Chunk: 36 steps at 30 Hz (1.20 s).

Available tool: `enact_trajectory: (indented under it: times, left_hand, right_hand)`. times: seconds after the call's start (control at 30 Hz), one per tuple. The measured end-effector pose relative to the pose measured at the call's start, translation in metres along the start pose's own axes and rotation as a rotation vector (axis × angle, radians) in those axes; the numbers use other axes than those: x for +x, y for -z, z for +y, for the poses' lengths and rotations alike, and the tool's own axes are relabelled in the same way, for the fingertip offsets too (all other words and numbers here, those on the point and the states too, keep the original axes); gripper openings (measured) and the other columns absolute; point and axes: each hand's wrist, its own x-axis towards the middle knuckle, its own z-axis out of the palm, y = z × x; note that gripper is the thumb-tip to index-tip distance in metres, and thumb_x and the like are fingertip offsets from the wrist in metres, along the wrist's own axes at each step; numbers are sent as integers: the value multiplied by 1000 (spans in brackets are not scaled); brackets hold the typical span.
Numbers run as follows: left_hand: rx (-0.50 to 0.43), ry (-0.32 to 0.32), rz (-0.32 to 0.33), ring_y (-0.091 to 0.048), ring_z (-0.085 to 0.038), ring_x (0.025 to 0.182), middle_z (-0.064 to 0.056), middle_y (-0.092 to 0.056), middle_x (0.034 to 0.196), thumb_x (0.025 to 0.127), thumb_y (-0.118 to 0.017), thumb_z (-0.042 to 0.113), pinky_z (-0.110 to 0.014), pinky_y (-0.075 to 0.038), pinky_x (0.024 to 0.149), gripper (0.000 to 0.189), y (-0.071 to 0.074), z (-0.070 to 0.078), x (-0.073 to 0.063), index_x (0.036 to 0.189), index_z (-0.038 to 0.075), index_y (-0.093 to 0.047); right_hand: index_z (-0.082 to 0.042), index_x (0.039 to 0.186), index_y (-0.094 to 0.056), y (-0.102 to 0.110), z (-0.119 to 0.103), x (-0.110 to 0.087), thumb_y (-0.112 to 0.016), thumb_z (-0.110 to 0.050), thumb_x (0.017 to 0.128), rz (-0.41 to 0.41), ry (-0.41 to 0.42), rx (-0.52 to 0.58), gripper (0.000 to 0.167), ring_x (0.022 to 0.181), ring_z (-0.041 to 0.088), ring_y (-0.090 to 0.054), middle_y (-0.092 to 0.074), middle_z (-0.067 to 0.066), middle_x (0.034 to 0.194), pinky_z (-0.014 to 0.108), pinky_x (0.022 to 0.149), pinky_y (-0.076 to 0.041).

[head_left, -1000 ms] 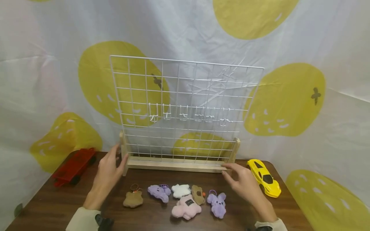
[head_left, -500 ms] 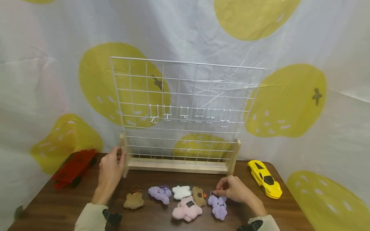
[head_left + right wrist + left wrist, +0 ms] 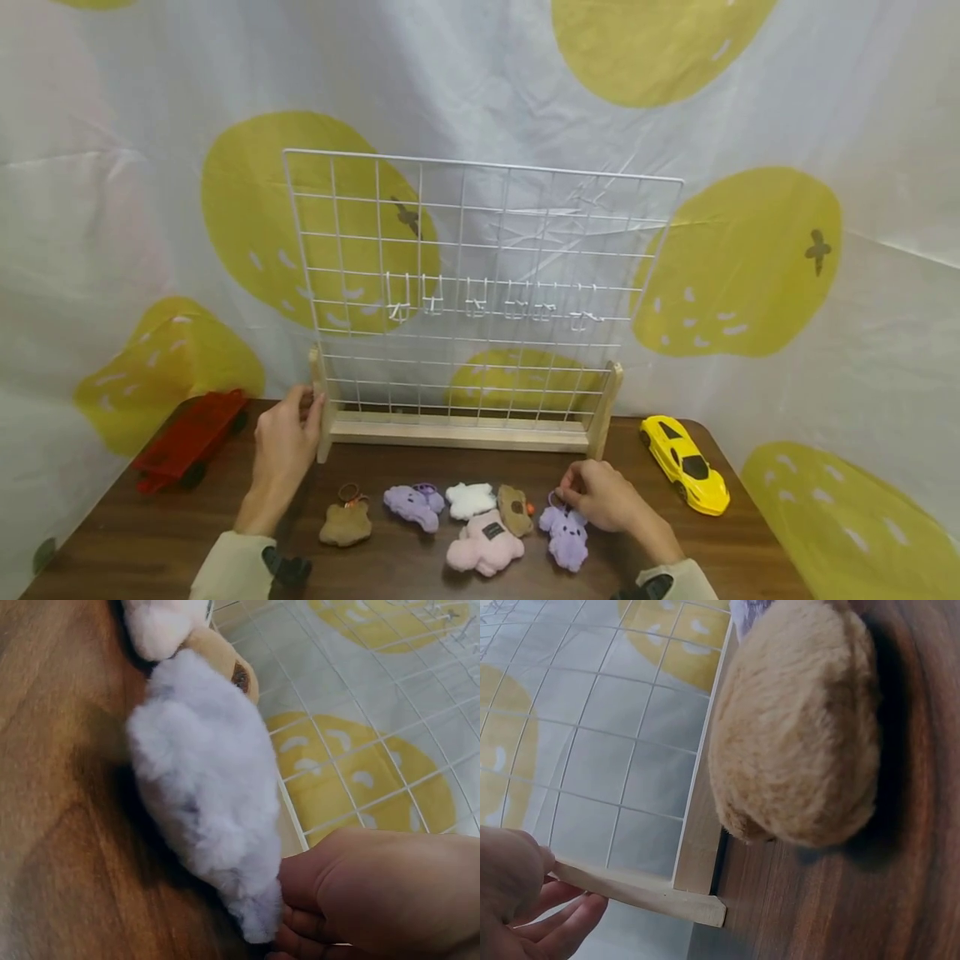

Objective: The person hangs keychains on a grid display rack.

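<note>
My right hand (image 3: 606,498) is narrow, thumb and fingertips pinching the purple ring (image 3: 554,500) at about 9 o'clock from my knuckles. Right wrist view hides the tips behind the plush, so can't tell how deep the pinch goes. The purple plush (image 3: 566,537) on that ring is at 7 to 8 o'clock, looks to be lying on the surface (image 3: 405,575).

Doing this well, I'd say: pinch the ring only, no fluff caught, tips on one side so the loop shows; take the weight gently, straight up, so the soft body doesn't drag or twist.

My left hand (image 3: 281,433) is curled round the left wooden post (image 3: 318,367), at 1 to 2 o'clock from it. Best as a light brace: hold the post, don't shove the wire grid (image 3: 502,247).

Further out from my right hand: brown bear (image 3: 514,510), white plush (image 3: 470,500) and second purple plush (image 3: 414,507) around 9 o'clock; pink plush (image 3: 485,543) past 8. The first plush sits apart from these, so a clean lift should be easy. Brown plush (image 3: 346,523) is 5 o'clock from my left hand. White hooks (image 3: 476,307): 11 o'clock from my right. Yellow car (image 3: 684,465): 2 o'clock, well out of the way.
</note>
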Motion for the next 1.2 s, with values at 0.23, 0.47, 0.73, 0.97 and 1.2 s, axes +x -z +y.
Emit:
enact_trajectory:
  times: [0.23,0.47,0.73,0.97,1.2]
  left_hand:
    - [17,15,-15,-81,-42,84,-25,-81,101,103,-74,11,-60,-65,75,15,0,-2,-3,109,-4,-73]
    - [6,29,-28,-81,-42,86,-25,-81,103,104,-73,12,-61,-65,77,16,-1,-2,-1,111,-3,-73]
    - [8,41,-26,-81,-41,87,-24,-82,103,105,-72,13,-60,-65,77,16,1,-2,1,111,-2,-73]
    - [-7,45,-27,-81,-42,88,-24,-81,103,105,-72,12,-60,-65,78,15,1,-2,2,110,-2,-73]
    - [-15,51,-36,-81,-41,88,-23,-82,104,106,-72,14,-59,-65,79,16,2,0,2,110,-1,-73]
  right_hand:
    - [-16,92,-67,-3,6,2,-73,-16,103,58,71,42,13,65,3,-54,-62,-10,75,23,57,-45]
    - [-12,96,-62,-3,9,7,-70,-6,104,205,245,152,12,68,-2,-55,-63,-6,79,20,61,-50]
    - [-7,99,-69,2,3,15,-77,-1,98,279,275,303,10,75,12,-72,-76,1,83,24,67,-60]
    - [-4,106,-75,7,2,16,-82,-2,94,236,212,305,14,79,11,-74,-80,4,88,24,69,-61]
    - [-7,100,-79,-4,8,17,-84,-13,95,147,199,184,9,77,1,-67,-78,-3,88,20,68,-58]
